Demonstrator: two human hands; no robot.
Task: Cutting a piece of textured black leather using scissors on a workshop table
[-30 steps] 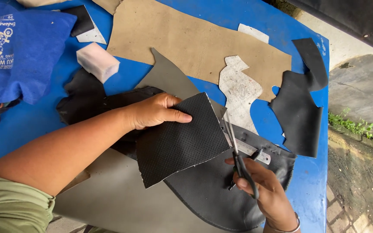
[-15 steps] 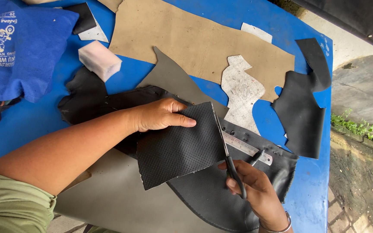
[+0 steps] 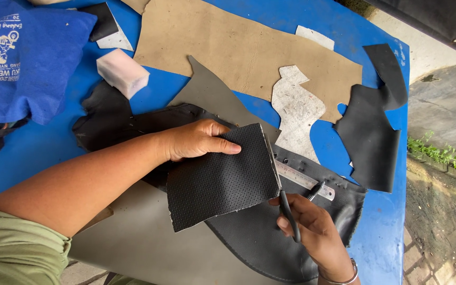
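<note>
Far left, a blue cloth bag (image 3: 25, 58) lies on the blue desk (image 3: 43, 153), w/ a pale foam block (image 3: 122, 73) just beside it. Left hand (image 3: 196, 140) pinches the perforated black leather piece (image 3: 220, 177) near its top edge, thumb under, fingers flat on top; piece is held above a dark leather sheet (image 3: 270, 237). Right hand (image 3: 312, 232) is closed round black scissors (image 3: 291, 211) at the piece's right edge, over a metal ruler (image 3: 304, 179). Further right: white paper pattern (image 3: 296, 111), black leather cutout (image 3: 370, 137).

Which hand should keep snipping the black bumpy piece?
The right hand: its fingers already hold the scissors at the edge of the perforated black piece, while the left hand steadies that piece.
</note>
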